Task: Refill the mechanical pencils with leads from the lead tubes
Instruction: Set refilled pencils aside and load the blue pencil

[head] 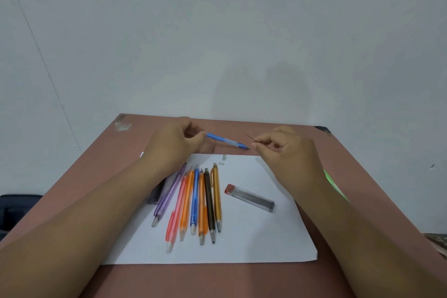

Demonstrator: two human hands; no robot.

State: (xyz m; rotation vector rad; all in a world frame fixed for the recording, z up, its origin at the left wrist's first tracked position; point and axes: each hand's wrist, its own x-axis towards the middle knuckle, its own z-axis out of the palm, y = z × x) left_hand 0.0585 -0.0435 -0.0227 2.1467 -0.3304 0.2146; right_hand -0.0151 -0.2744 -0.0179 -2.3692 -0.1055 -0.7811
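Brown desk (350, 176) at mid-frame: a blue mechanical pencil (227, 141) is gripped by the left hand (177, 139), a thin lead (249, 137) pinched by the right hand (287, 150) beside its tip; careful threading is judged next.

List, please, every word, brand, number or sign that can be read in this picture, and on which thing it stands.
No text can be read.
Lead tube: any label is too blurred to read.
Pencils on the paper, such as the blue one: no print can be made out.
Blue pencil in the left hand: no print visible.

Left hand (177, 139) grips blue pencil (227, 141); right hand (283, 150) pinches lead (249, 137).
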